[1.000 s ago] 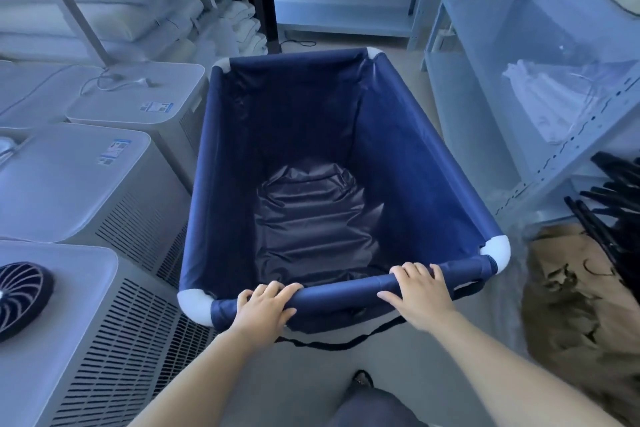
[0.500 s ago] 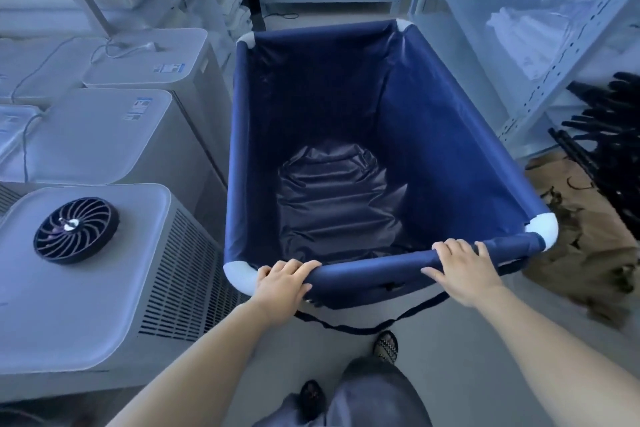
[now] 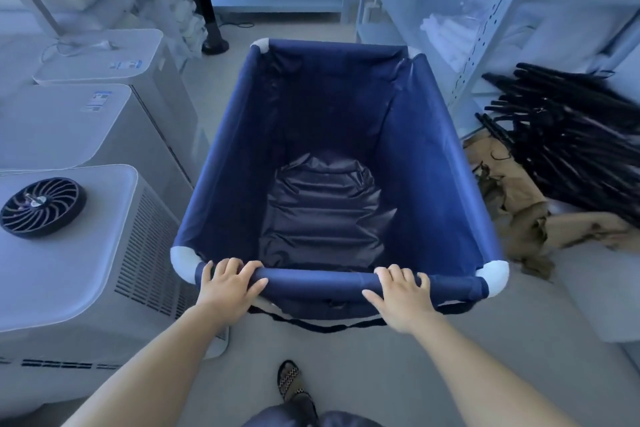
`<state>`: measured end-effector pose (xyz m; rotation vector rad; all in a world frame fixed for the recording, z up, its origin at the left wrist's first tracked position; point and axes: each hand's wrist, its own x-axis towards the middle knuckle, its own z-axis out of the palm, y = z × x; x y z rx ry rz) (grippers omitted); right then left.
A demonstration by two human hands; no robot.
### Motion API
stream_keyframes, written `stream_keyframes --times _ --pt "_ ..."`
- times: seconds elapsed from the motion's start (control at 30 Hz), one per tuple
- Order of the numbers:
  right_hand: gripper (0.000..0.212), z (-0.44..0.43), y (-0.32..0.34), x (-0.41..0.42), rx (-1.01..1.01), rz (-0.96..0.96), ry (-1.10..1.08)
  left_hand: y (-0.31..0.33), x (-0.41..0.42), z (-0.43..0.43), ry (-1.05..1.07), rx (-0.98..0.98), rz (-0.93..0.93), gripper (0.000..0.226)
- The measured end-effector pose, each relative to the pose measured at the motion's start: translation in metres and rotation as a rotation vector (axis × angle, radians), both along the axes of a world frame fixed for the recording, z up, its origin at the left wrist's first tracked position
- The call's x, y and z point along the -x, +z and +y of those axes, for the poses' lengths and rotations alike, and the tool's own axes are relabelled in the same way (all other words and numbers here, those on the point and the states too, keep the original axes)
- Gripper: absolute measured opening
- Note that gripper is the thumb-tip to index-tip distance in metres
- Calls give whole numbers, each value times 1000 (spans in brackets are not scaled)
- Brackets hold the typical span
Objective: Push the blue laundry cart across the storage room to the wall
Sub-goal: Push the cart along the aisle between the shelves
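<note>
The blue laundry cart (image 3: 221,163) fills the middle of the head view, a navy fabric bin with white corner joints and only a wrinkled dark liner inside. Its near rail runs across in front of me. My left hand (image 3: 227,288) is wrapped over that rail near the left corner. My right hand (image 3: 401,295) grips the same rail right of centre. The cart's far end points toward a bare shelf unit (image 3: 277,7) against the back wall.
White appliance units (image 3: 69,128) line the left side close to the cart, one with a black fan wheel (image 3: 43,206) on top. Metal shelving (image 3: 485,28) stands on the right, with black rods (image 3: 571,135) and brown cloth (image 3: 519,215) on the floor beside it.
The cart has rolled forward along the aisle past the white units, and I have stepped after it. Both hands stayed on the near rail.
</note>
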<state>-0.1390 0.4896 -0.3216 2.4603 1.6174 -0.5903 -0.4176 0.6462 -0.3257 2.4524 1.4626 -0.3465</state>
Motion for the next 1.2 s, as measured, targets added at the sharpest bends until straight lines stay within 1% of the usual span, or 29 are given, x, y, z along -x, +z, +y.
stream_keyframes --times 0.07,0.13,0.3,0.53,0.87,1.07,1.2 --pt "46 -22 2 2 -13 49 20 1 2 -17 56 24 -13 45" --pt "45 -45 2 7 -29 79 35 0 5 -37 65 39 -6 49" --pt "44 -85 -2 46 -80 84 24 -2 24 -80 102 48 -76 57" --pt "44 -129 -4 98 -79 153 -11 3 56 -106 73 33 27 58" --pt "43 -170 -5 152 -153 116 -72 14 102 -134 -49 18 75 59" --pt "55 -209 1 196 -122 44 -129 26 140 -155 -170 6 145 61" --pt "60 -232 5 238 -103 36 -213 16 175 -181 -227 -38 134 62"
